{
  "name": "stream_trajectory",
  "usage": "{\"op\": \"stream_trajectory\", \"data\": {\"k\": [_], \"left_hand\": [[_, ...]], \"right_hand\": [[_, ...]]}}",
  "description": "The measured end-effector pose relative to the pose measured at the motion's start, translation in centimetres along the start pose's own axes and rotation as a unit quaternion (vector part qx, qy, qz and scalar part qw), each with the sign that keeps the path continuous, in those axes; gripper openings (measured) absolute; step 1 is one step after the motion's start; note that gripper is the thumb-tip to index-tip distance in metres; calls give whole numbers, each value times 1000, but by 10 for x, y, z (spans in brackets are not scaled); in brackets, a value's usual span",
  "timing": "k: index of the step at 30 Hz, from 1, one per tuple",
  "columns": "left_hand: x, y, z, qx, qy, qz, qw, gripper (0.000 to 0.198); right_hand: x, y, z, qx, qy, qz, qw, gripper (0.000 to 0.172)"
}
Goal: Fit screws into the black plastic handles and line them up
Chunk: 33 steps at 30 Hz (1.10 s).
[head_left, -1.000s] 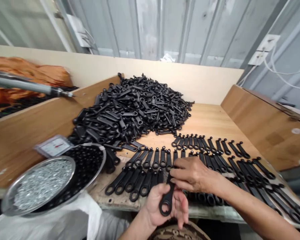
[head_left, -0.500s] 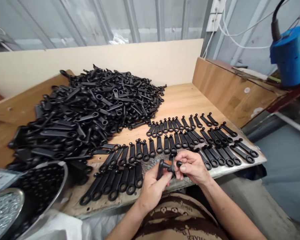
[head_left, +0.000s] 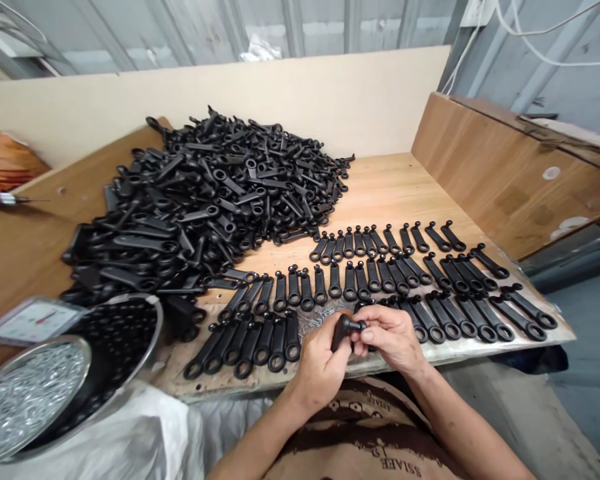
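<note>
My left hand point(head_left: 323, 357) is closed around a black plastic crank arm point(head_left: 344, 328), whose post points to the right. My right hand point(head_left: 393, 337) pinches a small black knob point(head_left: 363, 325) at the tip of that post. How far the knob sits on the post I cannot tell, as the fingers cover part of it. Just behind my hands lies a small heap of thin metal pins point(head_left: 325, 315). Several rows of like crank arms point(head_left: 350, 283), each with a ring at one end, lie on the wooden table around my hands.
A large pile of black crank arms point(head_left: 205, 193) covers the table's left side. At the lower left, a bowl of metal pins point(head_left: 30, 393) rests on a bigger bowl of black knobs point(head_left: 120, 340), beside a dial scale point(head_left: 35, 320). A wooden side board point(head_left: 510, 167) borders the right.
The right hand has brought the black knob leftward onto the tip of the crank arm's post; before, they were apart. The camera view has turned slightly left.
</note>
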<state>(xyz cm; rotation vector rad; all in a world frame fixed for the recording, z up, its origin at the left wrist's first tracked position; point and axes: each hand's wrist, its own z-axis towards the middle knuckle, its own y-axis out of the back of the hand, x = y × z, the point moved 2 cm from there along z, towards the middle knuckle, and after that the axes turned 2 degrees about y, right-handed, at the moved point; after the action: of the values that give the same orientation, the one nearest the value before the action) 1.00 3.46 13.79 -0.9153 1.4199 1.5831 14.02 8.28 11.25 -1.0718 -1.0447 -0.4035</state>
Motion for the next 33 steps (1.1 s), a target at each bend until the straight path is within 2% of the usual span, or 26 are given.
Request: {"op": "stream_trajectory", "data": {"k": [5, 9, 14, 17, 19, 21, 25, 28, 31, 33], "left_hand": [[6, 2, -2, -14, -3, 45, 999, 21], [12, 0, -4, -38, -21, 111, 993, 26], [13, -4, -5, -98, -96, 226, 964, 29], [12, -3, -5, -121, -140, 267, 946, 28], [13, -2, -4, -118, -146, 282, 941, 28], [17, -2, -1, -112, -137, 286, 942, 27], [22, -6, 10, -89, -96, 230, 964, 28], [15, -19, 18, -21, -57, 155, 986, 47], [0, -28, 20, 17, -29, 55, 998, 73], [-5, -26, 20, 8, -15, -11, 1000, 77]], "right_hand": [[-5, -2, 2, -21, 12, -14, 1000, 16], [-8, -6, 2, -25, 19, 14, 999, 15], [-5, -11, -2, -33, 21, 30, 999, 12], [4, -14, -7, -56, 49, -102, 992, 10], [11, -17, -8, -80, 76, -219, 969, 10], [16, -20, -7, -91, 72, -256, 960, 11], [21, -19, 2, -77, -5, -169, 983, 20], [36, -9, 6, -54, 11, -173, 983, 22], [70, 15, -1, -70, 66, -256, 962, 21], [106, 43, -12, -115, 93, -345, 927, 22]]}}
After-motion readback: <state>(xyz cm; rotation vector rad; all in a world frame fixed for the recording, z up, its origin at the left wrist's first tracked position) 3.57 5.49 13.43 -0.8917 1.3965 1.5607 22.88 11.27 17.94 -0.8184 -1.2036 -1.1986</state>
